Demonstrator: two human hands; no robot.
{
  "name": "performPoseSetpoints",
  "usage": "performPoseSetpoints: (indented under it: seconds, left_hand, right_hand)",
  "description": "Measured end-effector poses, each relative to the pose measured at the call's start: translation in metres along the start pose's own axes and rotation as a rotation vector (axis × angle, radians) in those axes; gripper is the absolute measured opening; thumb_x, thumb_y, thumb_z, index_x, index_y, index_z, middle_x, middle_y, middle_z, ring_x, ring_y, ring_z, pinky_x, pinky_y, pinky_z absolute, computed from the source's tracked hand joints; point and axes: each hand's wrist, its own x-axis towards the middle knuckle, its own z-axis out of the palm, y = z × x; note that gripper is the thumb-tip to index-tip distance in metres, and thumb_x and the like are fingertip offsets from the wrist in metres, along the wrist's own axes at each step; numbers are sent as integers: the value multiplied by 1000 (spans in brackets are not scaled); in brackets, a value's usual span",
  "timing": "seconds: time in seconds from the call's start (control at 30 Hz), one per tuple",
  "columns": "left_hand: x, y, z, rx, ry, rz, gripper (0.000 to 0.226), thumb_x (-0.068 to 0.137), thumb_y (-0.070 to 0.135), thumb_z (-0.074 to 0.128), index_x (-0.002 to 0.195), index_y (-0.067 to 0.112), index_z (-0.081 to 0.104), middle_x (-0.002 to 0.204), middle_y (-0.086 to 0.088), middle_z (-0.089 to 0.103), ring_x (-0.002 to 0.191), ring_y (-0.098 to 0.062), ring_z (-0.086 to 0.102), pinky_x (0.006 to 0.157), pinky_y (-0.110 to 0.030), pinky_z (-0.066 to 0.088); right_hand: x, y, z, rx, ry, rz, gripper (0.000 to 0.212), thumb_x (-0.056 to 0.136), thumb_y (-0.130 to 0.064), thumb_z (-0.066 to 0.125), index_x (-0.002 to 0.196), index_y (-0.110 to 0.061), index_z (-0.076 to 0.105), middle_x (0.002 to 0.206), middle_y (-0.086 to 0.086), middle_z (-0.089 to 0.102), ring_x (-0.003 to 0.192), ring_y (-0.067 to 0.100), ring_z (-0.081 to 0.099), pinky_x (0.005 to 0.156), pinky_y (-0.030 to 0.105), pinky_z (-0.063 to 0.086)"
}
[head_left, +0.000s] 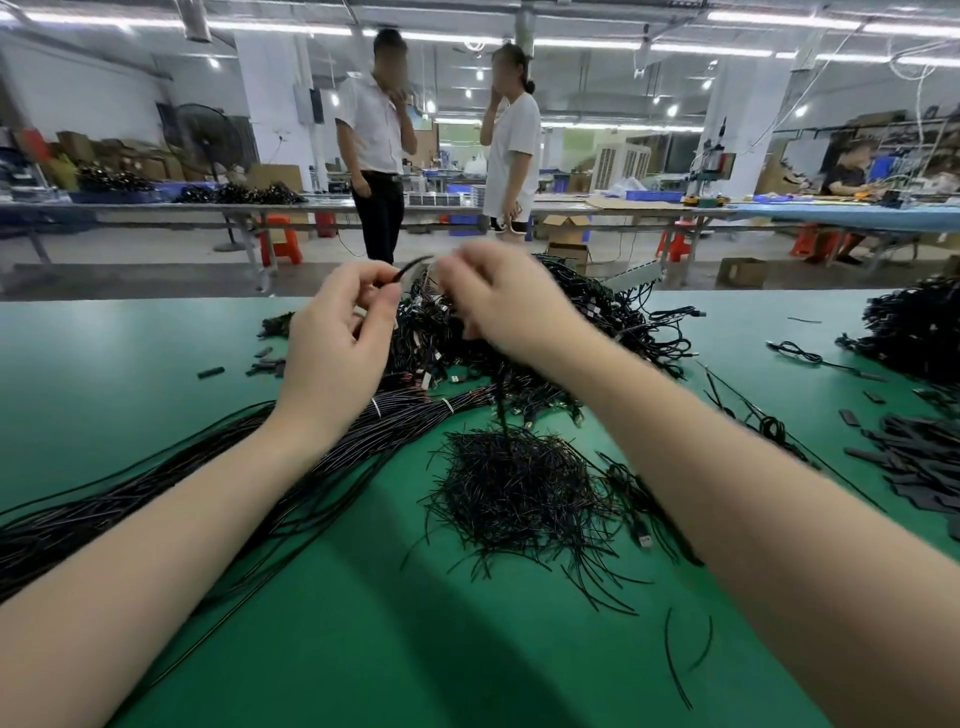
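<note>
The flat green-topped workbench (130, 364) carries a long bundle of thin black cables (156, 483) that runs in from the left edge toward the middle, bound with small white ties at its far end. Just right of that lies a loose heap of short thin black wire pieces (519, 483), with a tangled pile of black cables with plugs (597, 312) behind it. A few small flat black sleeve pieces (210, 372) lie at the left, while a spread of flat black strips (924, 467) and a second dark cable pile (919, 327) lie at the right.
</note>
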Motion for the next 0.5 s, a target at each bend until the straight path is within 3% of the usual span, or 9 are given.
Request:
performPoseSetpoints:
  seconds: [0.07,0.17,0.23,0.3,0.4,0.5]
  left_hand:
    - [-9,-14,1,-11,-74,-33,15,103,26,46,109,29,59,64,7,51,47,-4,42,44,-16,31]
    - [-29,-39,1,51,-189,-93,19,104,33,41,103,37,59,59,-3,52,46,-17,43,45,-32,35]
    - [-42,-54,3,89,-246,-101,22,103,36,41,101,36,63,57,3,53,44,-14,42,45,-29,38]
    - [-51,-64,5,108,-298,-97,28,103,38,41,102,27,67,61,7,56,49,-12,49,49,-22,40]
    - [-62,-81,4,190,-413,-142,15,100,31,50,97,36,64,79,23,61,71,2,58,63,-10,40]
    - [-71,-97,1,314,-541,-235,22,99,22,55,91,39,64,95,20,64,91,2,58,79,-21,44]
  right_hand:
    - [11,-6,-34,69,100,46,19,103,-30,44,94,-19,57,74,-6,56,47,0,44,48,17,47]
    - [11,-6,-92,152,365,141,16,101,-29,48,99,-20,60,77,-10,56,39,-3,38,39,12,35]
    - [-2,6,-121,27,471,168,14,99,-30,51,94,-24,63,74,-11,57,43,-4,39,41,12,36]
    - [-24,26,-141,-112,519,183,16,97,-32,52,93,-24,65,68,-10,55,47,0,40,44,16,37]
    - [-75,76,-155,-294,593,326,25,96,-35,49,85,-17,63,66,1,54,59,19,45,54,28,33]
    - [-139,132,-145,-468,488,603,28,96,-34,50,82,-14,64,75,13,62,71,32,55,64,36,44]
